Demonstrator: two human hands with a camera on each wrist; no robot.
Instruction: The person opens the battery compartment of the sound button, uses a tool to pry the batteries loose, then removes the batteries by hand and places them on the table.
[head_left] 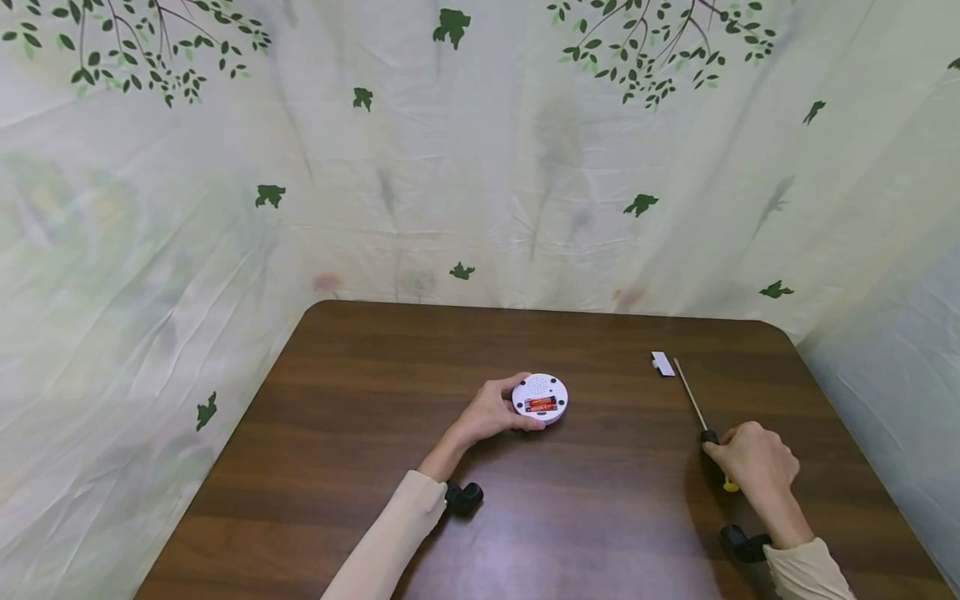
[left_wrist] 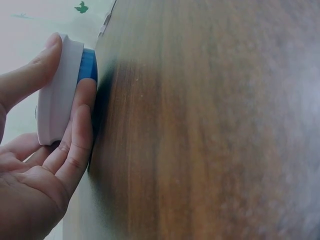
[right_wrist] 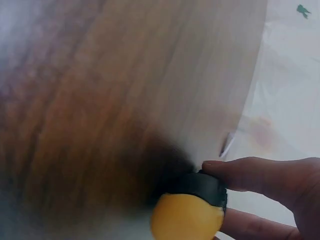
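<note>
My left hand (head_left: 487,412) grips a round white battery-powered device (head_left: 551,386) by its edge, thumb on one side and fingers on the other. Its back faces up, with small holes and dark feet, and red batteries (head_left: 541,404) show in an uncovered compartment. In the left wrist view, a blue part (left_wrist: 88,65) juts from its underside, close over the table. At the right, my right hand (head_left: 757,458) pinches a screwdriver (head_left: 691,395) by its black and yellow handle (right_wrist: 186,216). The long shaft points away, its tip beside a small white battery cover (head_left: 663,363).
The brown wooden table (head_left: 585,500) has rounded far corners. Behind it and along both sides hangs a pale curtain (head_left: 487,167) printed with green leaves. Black wrist cameras (head_left: 465,498) sit on both wrists.
</note>
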